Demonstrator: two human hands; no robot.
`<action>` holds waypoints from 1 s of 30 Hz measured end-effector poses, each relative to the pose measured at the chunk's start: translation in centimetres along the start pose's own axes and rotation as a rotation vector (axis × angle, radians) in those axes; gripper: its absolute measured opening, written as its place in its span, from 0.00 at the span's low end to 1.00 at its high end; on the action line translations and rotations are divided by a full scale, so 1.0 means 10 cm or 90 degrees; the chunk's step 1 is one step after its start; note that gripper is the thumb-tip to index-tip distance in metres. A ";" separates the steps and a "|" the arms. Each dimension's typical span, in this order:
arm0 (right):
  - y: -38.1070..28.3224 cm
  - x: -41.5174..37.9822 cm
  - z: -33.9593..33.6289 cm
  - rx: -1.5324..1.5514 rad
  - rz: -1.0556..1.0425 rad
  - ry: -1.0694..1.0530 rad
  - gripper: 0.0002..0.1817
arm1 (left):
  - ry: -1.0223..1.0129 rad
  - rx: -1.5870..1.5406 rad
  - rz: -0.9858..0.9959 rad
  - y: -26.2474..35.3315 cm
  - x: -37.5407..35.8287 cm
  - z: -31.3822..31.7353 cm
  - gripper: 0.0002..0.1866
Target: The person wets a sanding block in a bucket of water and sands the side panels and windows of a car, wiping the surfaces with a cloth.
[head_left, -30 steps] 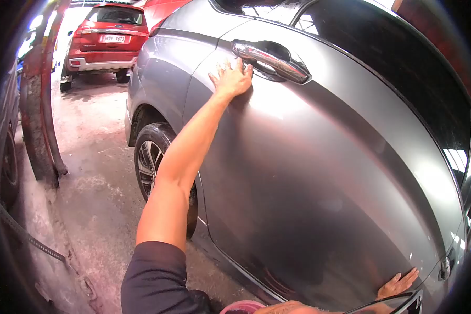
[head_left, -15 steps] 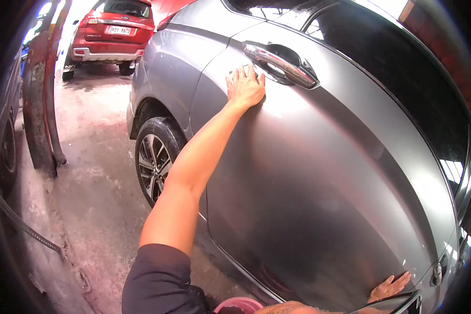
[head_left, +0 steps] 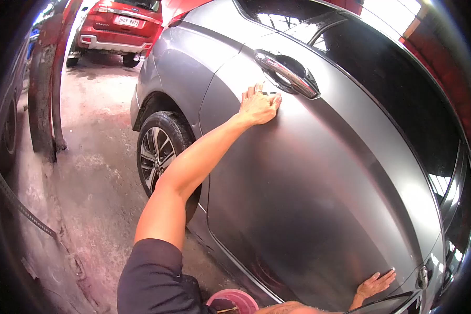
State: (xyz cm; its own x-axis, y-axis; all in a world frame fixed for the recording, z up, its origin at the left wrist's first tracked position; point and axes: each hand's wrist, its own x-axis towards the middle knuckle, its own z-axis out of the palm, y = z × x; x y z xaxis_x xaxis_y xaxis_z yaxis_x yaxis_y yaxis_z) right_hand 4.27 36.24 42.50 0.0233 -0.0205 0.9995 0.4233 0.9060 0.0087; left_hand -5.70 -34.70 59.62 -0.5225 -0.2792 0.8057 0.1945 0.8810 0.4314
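Observation:
My left hand (head_left: 259, 107) is on the grey car door (head_left: 298, 183), just below the rear chrome door handle (head_left: 288, 76). Its fingers are bent, with the thumb apart. A small dark edge shows between finger and thumb; what it belongs to I cannot make out. Lower right, my right hand (head_left: 376, 285) lies flat on the same door with fingers stretched, near the front door handle (head_left: 423, 276).
A pink bucket (head_left: 235, 299) stands at the bottom, close to my body. Left are the car's rear wheel (head_left: 159, 152), a worn metal post (head_left: 42, 99) and a dark strap (head_left: 26, 209). A red car (head_left: 120, 29) is parked behind.
My left hand has gone from nearly flat to bent fingers, staying below the handle. My right hand stays flat on the door. The camera view has shifted slightly.

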 end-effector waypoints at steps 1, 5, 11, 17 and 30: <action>0.02 0.03 0.01 -0.001 -0.004 0.005 0.33 | 0.003 -0.005 -0.003 0.01 -0.01 -0.08 0.25; 0.00 0.03 -0.06 0.018 -0.017 -0.022 0.33 | 0.272 -0.731 -0.338 -0.27 0.20 -0.22 0.16; 0.06 0.02 -0.03 0.046 -0.034 -0.017 0.32 | 0.347 -0.307 -0.317 -0.53 0.43 0.05 0.18; 0.03 0.00 -0.03 0.051 0.004 -0.043 0.32 | 0.105 -0.006 -0.161 -0.58 0.43 -0.09 0.22; 0.05 0.03 -0.03 0.083 -0.017 -0.015 0.31 | 0.170 0.021 -0.333 -0.55 0.64 -0.20 0.22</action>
State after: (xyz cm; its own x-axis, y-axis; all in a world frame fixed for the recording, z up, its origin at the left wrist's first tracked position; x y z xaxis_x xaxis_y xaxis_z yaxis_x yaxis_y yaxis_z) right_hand 4.81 36.57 42.83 -0.0075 -0.0363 0.9993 0.3024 0.9525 0.0369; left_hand -8.47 -42.12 63.16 -0.3146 -0.7624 0.5655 -0.0604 0.6107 0.7896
